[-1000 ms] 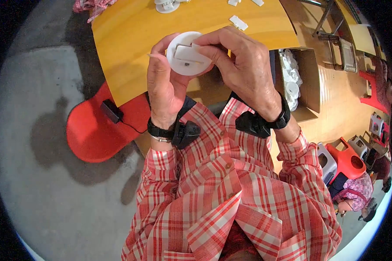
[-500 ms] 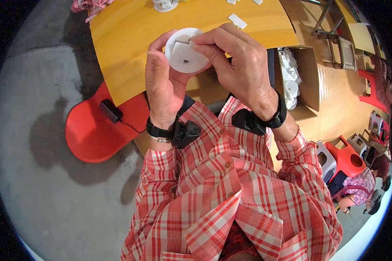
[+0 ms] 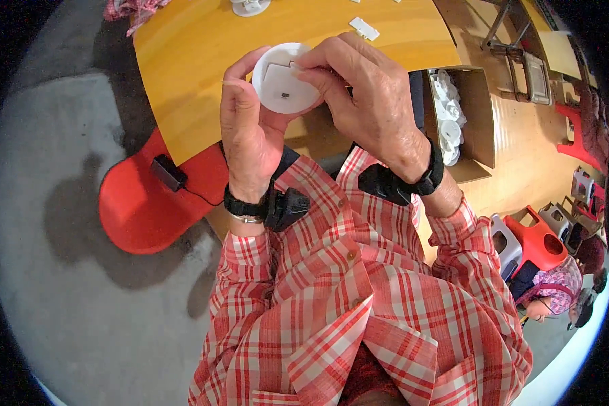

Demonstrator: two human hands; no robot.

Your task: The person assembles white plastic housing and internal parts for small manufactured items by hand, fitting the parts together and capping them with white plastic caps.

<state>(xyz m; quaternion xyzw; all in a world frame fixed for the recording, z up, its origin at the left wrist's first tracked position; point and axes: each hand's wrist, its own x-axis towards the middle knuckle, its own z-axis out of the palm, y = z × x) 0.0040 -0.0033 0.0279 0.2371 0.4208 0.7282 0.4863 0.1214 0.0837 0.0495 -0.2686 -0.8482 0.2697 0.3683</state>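
A round white plastic disc [image 3: 277,84] is held up over the near edge of the yellow table. It has a line-edged flat panel on its face and a small dark slot near the middle. My left hand [image 3: 250,132] grips it from the left and below, thumb standing up beside the rim. At its upper right, the thumb and index finger of my right hand [image 3: 379,101] pinch at the panel's edge; whatever small part sits between those fingertips is hidden. Farther back on the table lie a white rectangular plastic piece [image 3: 364,28] and another round white part [image 3: 251,7].
An open cardboard box [image 3: 478,118] holding several white plastic parts [image 3: 451,132] stands right of the table. On the left is a red seat [image 3: 132,216] with a black adapter [image 3: 169,172] and cord. Far right, a person [image 3: 555,291] is near stools [image 3: 538,240].
Both hands and the disc have shifted very slightly left in the view, along with the table. The grip on the disc looks the same, with the right fingertips still at the panel's edge.
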